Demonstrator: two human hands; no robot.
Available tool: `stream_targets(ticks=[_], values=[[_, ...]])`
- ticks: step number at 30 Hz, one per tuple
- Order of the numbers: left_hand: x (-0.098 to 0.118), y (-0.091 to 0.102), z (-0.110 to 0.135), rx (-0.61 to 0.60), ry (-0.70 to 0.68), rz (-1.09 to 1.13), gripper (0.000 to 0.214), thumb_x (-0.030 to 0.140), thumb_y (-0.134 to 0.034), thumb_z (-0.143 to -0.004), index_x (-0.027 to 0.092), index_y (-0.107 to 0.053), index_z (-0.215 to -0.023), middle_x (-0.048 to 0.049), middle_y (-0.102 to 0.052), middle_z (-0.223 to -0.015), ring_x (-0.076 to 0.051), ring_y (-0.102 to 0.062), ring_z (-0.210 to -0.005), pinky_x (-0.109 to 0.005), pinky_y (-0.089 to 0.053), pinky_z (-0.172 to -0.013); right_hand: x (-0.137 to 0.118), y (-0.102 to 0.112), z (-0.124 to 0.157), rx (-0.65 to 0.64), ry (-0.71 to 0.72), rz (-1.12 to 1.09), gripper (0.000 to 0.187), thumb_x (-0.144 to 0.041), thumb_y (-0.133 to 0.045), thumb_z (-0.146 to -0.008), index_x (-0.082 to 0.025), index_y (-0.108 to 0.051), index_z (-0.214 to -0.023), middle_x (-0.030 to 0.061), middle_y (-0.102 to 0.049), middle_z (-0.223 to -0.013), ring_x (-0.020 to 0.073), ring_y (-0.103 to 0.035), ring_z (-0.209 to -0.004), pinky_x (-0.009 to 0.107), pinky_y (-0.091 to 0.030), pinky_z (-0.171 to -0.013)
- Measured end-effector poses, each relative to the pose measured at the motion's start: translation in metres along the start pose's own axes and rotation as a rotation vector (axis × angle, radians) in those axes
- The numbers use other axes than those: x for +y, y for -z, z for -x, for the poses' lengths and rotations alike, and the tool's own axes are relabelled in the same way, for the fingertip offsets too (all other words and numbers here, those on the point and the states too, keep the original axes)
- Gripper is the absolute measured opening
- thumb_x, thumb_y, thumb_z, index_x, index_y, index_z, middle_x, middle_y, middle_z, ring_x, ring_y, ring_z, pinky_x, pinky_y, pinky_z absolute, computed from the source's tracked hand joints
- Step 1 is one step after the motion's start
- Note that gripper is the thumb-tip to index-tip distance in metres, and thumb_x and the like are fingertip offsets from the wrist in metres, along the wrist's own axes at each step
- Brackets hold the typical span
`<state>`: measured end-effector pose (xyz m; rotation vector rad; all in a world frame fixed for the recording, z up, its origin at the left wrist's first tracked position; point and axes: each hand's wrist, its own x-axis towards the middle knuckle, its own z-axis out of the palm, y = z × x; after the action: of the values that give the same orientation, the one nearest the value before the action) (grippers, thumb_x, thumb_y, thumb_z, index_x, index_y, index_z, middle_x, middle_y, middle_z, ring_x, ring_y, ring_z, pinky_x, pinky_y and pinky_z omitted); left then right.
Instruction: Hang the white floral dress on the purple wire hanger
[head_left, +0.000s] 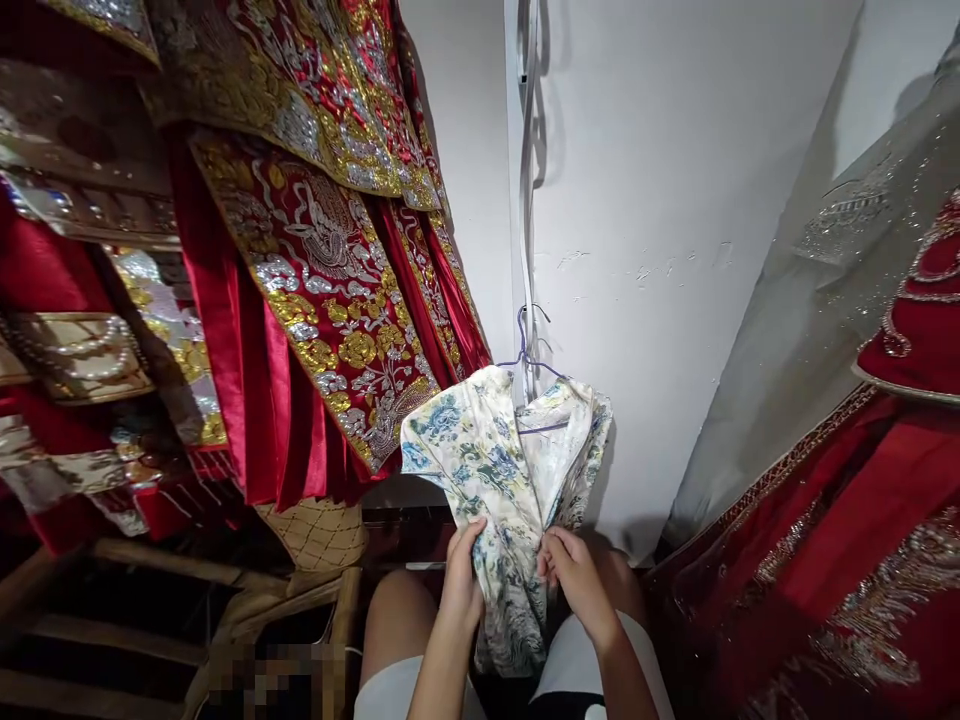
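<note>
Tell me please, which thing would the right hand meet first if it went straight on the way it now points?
Probably the floral garment: the right hand is at its front edge, pointing up and leftward in the picture. Depth beyond the cloth is unclear.

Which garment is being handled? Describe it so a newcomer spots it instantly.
Find the white wall between the decorated red garments. Low in front of it, a purple hanger holds the short-sleeved garment, its front held by the left hand and right hand. Unlike its red neighbours, it is whitish with blue flowers.
</note>
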<state>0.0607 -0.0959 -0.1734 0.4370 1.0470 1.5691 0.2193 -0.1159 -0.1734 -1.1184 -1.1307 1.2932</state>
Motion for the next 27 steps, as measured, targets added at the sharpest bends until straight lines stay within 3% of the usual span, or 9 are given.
stream_targets(ticks=[3, 5, 10, 14, 17, 20, 22, 27], values=[[-0.012, 0.005, -0.005, 0.133, -0.25, -0.134, 0.043, 0.032, -0.078, -0.056, 0.02, -0.062, -0.095, -0.0041, -0.063, -0.098, -0.023, -0.063, -0.099, -0.031, -0.05, -0.084, 0.002, 0.005, 0.003, -0.013, -0.009, 0.034, 0.037, -0.053, -0.056, -0.084, -0.024, -0.047, -0.064, -0.0018, -0.053, -0.052, 0.0149, -0.047, -0.049, 0.028, -0.034, -0.051], [-0.023, 0.007, -0.003, 0.156, -0.384, -0.245, 0.047, 0.032, -0.074, -0.06, 0.022, -0.059, -0.103, -0.0052, -0.061, -0.105, -0.024, -0.06, -0.103, -0.033, -0.049, -0.088, 0.001, 0.007, 0.005, -0.022, -0.017, 0.051, 0.037, -0.052, -0.057, -0.084, -0.024, -0.046, -0.063, -0.0029, -0.051, -0.05, 0.0137, -0.044, -0.048, 0.027, -0.033, -0.051], [-0.043, -0.003, 0.018, -0.081, -0.522, -0.679, 0.056, 0.018, -0.063, -0.062, 0.024, -0.056, -0.117, -0.0099, -0.057, -0.12, -0.032, -0.053, -0.122, -0.048, -0.041, -0.106, -0.005, 0.01, 0.01, -0.023, 0.012, 0.1, 0.041, -0.05, -0.059, -0.083, -0.023, -0.042, -0.055, -0.0052, -0.043, -0.044, 0.0108, -0.037, -0.044, 0.026, -0.03, -0.05], [-0.05, -0.019, 0.035, -0.113, -0.658, -0.875, 0.058, 0.016, -0.066, -0.064, 0.025, -0.054, -0.119, -0.0141, -0.045, -0.141, -0.036, -0.039, -0.138, -0.054, -0.032, -0.114, -0.016, 0.016, 0.011, -0.027, 0.021, 0.084, 0.04, -0.053, -0.06, -0.081, -0.022, -0.051, -0.057, -0.0056, -0.043, -0.042, 0.0103, -0.038, -0.041, 0.025, -0.03, -0.048], [-0.056, -0.03, 0.041, -0.204, -0.687, -0.835, 0.036, 0.025, -0.064, -0.077, 0.022, -0.053, -0.111, -0.0132, -0.053, -0.123, -0.031, -0.051, -0.122, -0.046, -0.042, -0.104, -0.025, 0.024, 0.014, -0.041, -0.016, 0.099, 0.04, -0.055, -0.063, -0.076, -0.02, -0.055, -0.057, -0.0051, -0.045, -0.04, 0.0097, -0.038, -0.04, 0.024, -0.03, -0.046], [-0.061, -0.037, 0.044, -0.412, -0.562, -0.801, 0.008, 0.027, -0.054, -0.087, 0.021, -0.053, -0.093, -0.0047, -0.058, -0.089, -0.022, -0.058, -0.087, -0.034, -0.047, -0.081, -0.03, 0.032, 0.018, -0.025, -0.028, 0.11, 0.038, -0.054, -0.065, -0.076, -0.02, -0.059, -0.059, -0.0037, -0.05, -0.043, 0.0104, -0.042, -0.042, 0.024, -0.033, -0.047], [-0.061, -0.037, 0.046, -0.496, -0.505, -0.79, 0.009, 0.027, -0.05, -0.091, 0.021, -0.052, -0.085, -0.0019, -0.056, -0.08, -0.019, -0.056, -0.077, -0.029, -0.044, -0.074, -0.032, 0.036, 0.02, -0.004, -0.018, 0.118, 0.035, -0.051, -0.064, -0.078, -0.02, -0.062, -0.063, -0.0027, -0.052, -0.045, 0.0115, -0.045, -0.044, 0.025, -0.035, -0.048], [-0.057, -0.031, 0.045, -0.544, -0.512, -0.836, 0.011, 0.025, -0.053, -0.089, 0.02, -0.05, -0.079, -0.0007, -0.053, -0.077, -0.016, -0.052, -0.073, -0.026, -0.04, -0.069, -0.049, 0.037, 0.008, 0.125, -0.006, 0.127, 0.033, -0.049, -0.065, -0.077, -0.02, -0.063, -0.06, -0.0015, -0.053, -0.043, 0.0121, -0.044, -0.042, 0.026, -0.035, -0.047]])
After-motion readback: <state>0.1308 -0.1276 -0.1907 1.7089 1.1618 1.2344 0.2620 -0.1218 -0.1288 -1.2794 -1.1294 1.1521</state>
